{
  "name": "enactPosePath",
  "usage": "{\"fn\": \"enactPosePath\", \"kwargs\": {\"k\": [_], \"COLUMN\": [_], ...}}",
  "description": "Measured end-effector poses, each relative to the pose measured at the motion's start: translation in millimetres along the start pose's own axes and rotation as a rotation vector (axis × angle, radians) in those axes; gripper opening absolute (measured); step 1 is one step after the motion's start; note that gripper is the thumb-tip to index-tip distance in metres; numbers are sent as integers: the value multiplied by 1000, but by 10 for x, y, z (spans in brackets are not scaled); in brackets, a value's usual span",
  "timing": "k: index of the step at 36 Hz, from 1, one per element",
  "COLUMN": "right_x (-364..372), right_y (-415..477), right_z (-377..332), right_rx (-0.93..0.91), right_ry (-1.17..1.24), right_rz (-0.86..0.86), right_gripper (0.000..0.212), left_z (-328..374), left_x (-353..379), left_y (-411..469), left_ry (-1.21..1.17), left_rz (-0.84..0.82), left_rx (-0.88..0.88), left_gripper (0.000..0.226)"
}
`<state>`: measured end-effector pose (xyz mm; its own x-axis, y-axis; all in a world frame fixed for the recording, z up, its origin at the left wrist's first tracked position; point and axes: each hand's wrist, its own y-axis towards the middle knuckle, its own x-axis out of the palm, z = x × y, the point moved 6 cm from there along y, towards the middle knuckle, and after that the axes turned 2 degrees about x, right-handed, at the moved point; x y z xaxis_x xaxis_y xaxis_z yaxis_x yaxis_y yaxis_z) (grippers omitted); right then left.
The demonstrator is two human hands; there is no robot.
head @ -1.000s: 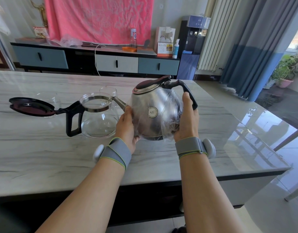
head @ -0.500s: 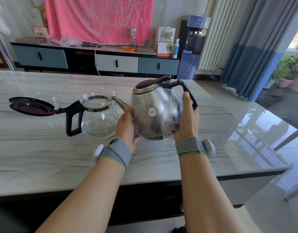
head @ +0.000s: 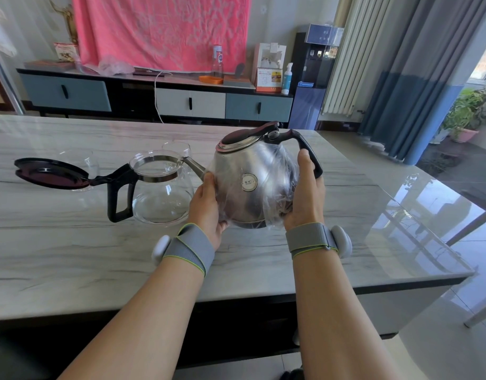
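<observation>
The steel kettle [head: 253,185], film-wrapped, is low at the surface [head: 71,242] just right of the glass jug [head: 161,193], with the left hand [head: 207,207] and right hand [head: 303,198] fingers clasping its flanks, likely to steady the slippery body.

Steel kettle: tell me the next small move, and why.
Probably pinch the crumpled plastic film by the right hand and start peeling it off. The film wraps the steel kettle around its body, and the left hand and right hand merely cup its sides.

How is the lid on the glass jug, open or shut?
Open: the black lid is flipped back off the glass jug, leaving its rim uncovered.
</observation>
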<state>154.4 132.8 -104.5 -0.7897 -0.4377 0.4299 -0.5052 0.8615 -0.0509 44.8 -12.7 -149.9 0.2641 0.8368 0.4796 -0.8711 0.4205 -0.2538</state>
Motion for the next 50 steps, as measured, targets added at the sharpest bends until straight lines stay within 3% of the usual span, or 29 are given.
{"fn": "enactPosePath", "kwargs": {"k": [9,31,50], "right_x": [-7,28,23], "right_y": [6,-50,-57], "right_z": [7,-27,-30], "right_rx": [8,-10,11], "right_ry": [-3,-15,0], "right_rz": [2,26,21], "right_gripper": [21,52,39], "left_z": [3,-3,-8], "left_x": [-3,-6,-13], "left_y": [-1,10,28], "left_ry": [2,-10,-18], "left_rz": [-1,3,-4], "left_rx": [-1,-8,-11], "left_gripper": [30,30,28]}}
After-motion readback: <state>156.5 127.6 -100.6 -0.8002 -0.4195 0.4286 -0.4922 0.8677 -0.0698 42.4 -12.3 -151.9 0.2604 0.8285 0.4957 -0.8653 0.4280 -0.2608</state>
